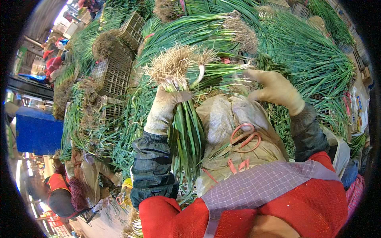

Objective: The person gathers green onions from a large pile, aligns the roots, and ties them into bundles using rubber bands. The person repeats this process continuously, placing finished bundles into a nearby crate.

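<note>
My gloved left hand (166, 105) is closed around a bunch of flat-leaved allium stalks, perhaps green garlic (187, 128). Their tan roots (172, 62) point up and away from me, and the green leaves hang toward my lap. One stalk with a white base (201, 73) sticks out to the right of the bunch. My gloved right hand (275, 89), blurred by motion, has thumb and fingers apart beside the root ends of loose stalks (220, 73). Red-handled scissors (245, 138) lie on the soiled cloth (217, 119) over my lap, their blades partly hidden.
Heaped allium stalks (303, 47) spread ahead and to the right. Plastic crates (117, 70) stand at the left among more bundles. A co-worker (61, 196) is at the lower left, near a second pair of scissors (121, 202). Pink ties (238, 165) lie on my lap.
</note>
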Demonstrator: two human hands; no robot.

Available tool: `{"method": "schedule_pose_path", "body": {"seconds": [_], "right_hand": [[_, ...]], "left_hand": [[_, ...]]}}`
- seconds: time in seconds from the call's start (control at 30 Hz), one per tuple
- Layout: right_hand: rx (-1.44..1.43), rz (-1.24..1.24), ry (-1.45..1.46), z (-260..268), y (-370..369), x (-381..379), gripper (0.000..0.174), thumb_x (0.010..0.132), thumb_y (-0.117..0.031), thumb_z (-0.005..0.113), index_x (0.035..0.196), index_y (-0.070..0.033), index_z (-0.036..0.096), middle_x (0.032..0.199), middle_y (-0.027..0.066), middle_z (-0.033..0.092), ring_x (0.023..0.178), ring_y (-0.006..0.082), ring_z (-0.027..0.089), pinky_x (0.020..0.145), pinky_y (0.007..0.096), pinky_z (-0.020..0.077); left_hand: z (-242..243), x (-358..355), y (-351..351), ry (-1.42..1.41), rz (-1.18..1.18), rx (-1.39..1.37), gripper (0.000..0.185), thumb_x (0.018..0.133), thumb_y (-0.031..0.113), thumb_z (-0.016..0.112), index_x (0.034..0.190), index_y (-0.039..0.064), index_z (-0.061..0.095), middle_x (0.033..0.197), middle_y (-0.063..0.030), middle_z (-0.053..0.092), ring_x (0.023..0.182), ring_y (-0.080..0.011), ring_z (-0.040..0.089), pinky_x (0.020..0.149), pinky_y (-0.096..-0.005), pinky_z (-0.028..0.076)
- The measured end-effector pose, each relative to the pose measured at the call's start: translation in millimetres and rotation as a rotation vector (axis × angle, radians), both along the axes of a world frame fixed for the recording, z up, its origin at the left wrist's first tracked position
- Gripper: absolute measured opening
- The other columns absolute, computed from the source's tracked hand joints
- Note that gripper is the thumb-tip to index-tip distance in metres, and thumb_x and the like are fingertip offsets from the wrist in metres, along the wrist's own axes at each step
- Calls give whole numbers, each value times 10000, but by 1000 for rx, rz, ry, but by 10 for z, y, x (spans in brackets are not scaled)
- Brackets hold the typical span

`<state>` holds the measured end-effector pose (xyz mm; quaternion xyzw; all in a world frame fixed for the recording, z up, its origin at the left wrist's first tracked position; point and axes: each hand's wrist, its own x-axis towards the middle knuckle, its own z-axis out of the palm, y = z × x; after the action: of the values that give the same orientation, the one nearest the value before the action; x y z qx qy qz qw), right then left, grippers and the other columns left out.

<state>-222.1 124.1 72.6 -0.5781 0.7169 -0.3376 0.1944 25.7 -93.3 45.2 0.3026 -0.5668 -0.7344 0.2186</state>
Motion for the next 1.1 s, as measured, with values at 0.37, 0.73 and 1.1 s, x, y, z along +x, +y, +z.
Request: {"method": "schedule_pose_path", "body": {"seconds": [0.37, 0.73, 1.1], "right_hand": [[-378, 186, -339, -28, -650, 743, 247, 840, -174, 748, 1055, -58, 707, 981, 125, 690, 876, 286, 684, 777, 362, 537], [-656, 614, -1039, 1093, -112, 738, 182, 893, -147, 694, 787, -87, 558, 658, 50, 567, 539, 160, 547, 531, 297, 492], [-339, 330, 163, 666, -969, 1438, 265, 867, -347, 661, 868, -84, 699, 755, 171, 659, 699, 373, 662, 607, 448, 515]], "left_hand": [[255, -14, 130, 38, -40, 3, 347, 698, -64, 789, 1005, 38, 662, 917, -21, 698, 795, -141, 650, 728, -306, 544], [574, 624, -547, 103, 44, -234, 195, 790, 83, 767, 938, 26, 653, 841, -41, 672, 699, -168, 675, 641, -320, 571], [451, 495, 1, 186, -192, -227, 429, 823, 83, 719, 1230, 11, 603, 1127, -86, 682, 1034, -195, 648, 892, -322, 528]]}}
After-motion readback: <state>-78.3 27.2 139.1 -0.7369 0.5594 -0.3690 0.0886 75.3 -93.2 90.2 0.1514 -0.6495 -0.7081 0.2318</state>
